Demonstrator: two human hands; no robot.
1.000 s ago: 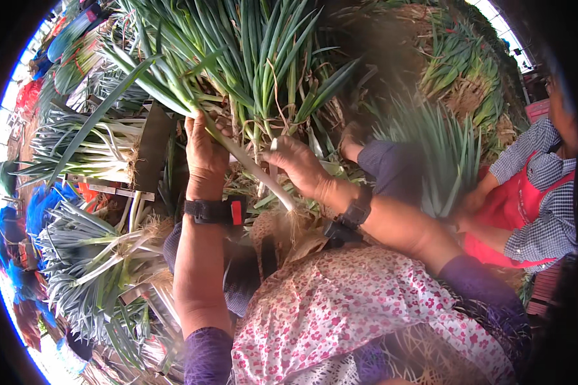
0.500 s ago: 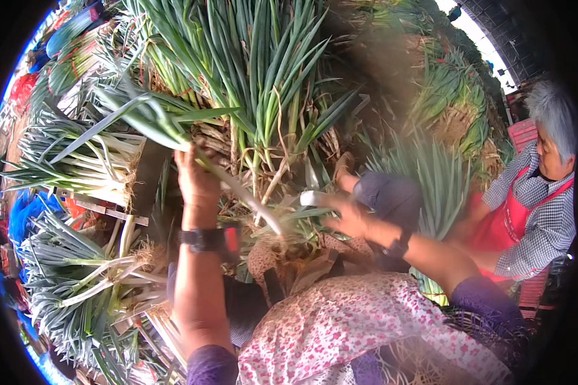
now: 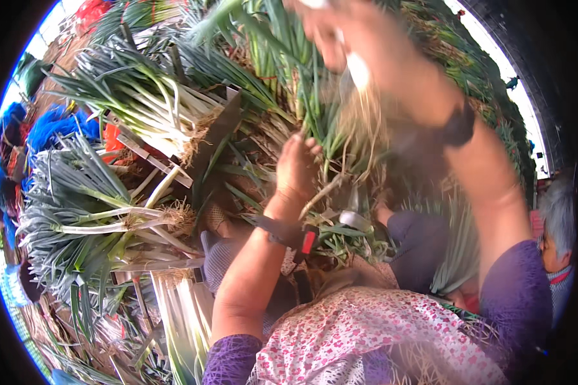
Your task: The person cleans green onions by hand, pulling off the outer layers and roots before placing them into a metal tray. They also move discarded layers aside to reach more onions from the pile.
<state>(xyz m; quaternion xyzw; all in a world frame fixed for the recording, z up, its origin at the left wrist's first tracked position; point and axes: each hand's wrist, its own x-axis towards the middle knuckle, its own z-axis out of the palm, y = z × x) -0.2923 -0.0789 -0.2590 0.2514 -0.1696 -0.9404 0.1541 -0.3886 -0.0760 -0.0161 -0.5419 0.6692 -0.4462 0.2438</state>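
R hand (image 3: 366, 42), upper ctr, blurred, closed round 1 green onion (image 3: 358, 72), smooth white base + stringy roots hanging below; L hand (image 3: 298, 168), mid-frame, fingers bent by stalks, can't tell if gripping; 2 dark wrist straps (image 3: 458, 125), 1 floral cloth apron (image 3: 359, 327) bottom ctr; leaf scraps (image 3: 366, 240) ctr, dark wall (image 3: 536, 77) upper R

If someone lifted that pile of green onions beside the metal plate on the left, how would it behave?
The green onions would probably feel stiffest along their white stalks, which lie fairly straight; the long, thin leaves likely flop. The bunch might spread apart, since no tie shows around it.
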